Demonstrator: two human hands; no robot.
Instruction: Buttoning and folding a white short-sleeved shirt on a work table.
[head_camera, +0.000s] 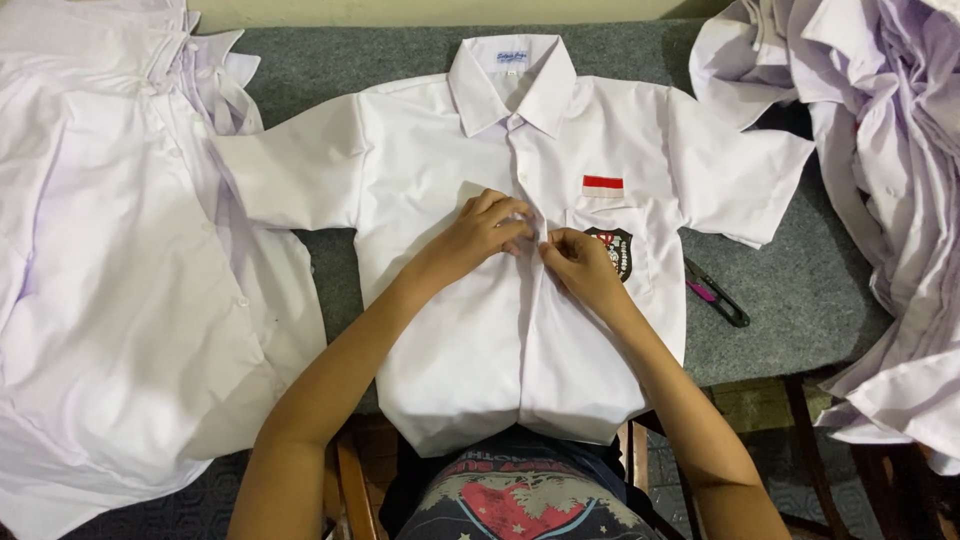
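A white short-sleeved shirt (440, 330) lies face up on a grey cloth-covered table (800, 300), collar at the far side and hem hanging over the near edge. Its chest pocket bears a dark badge (615, 250) with a small red and white patch (602, 186) above it. My left hand (478, 232) and my right hand (578, 262) meet at the shirt's front placket at mid-chest, fingers pinched on the fabric edges there. A button, if any, is hidden under my fingers.
A stack of white shirts (110, 270) lies to the left. A loose heap of white shirts (880, 180) fills the right side. Small thread snips with a dark and pink handle (717, 295) rest on the grey cloth right of the shirt. Wooden seat parts show below.
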